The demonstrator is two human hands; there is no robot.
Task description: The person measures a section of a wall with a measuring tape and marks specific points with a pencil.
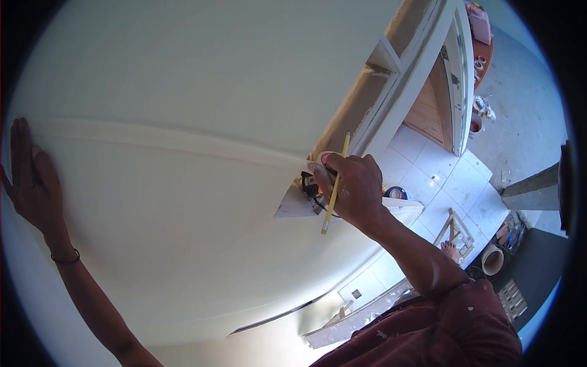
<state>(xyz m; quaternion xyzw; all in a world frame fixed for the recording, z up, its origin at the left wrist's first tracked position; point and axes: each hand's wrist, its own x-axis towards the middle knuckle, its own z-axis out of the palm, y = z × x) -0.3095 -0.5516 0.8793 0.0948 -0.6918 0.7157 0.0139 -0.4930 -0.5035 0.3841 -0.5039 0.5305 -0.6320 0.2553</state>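
A strip of pale tape (183, 139) runs across the light wall (171, 244), between my two hands. My left hand (33, 177) lies on the wall at the tape's far left end, fingers stretched out. At the other end, my right hand (351, 183) is closed round a tape roll (326, 160), mostly hidden by the fingers. A yellow pencil (331, 205) is also held in my right hand, slanting across its fingers. Just behind that hand, a dark device (310, 183) sits by the wall's edge, partly covered.
A window or door frame (400, 92) slants up beside my right hand. Below are floor tiles (455, 183), a round tin (395, 192), a small wooden frame (468, 235), a bucket (492, 260) and a bare foot. A red table (483, 55) stands at the upper right.
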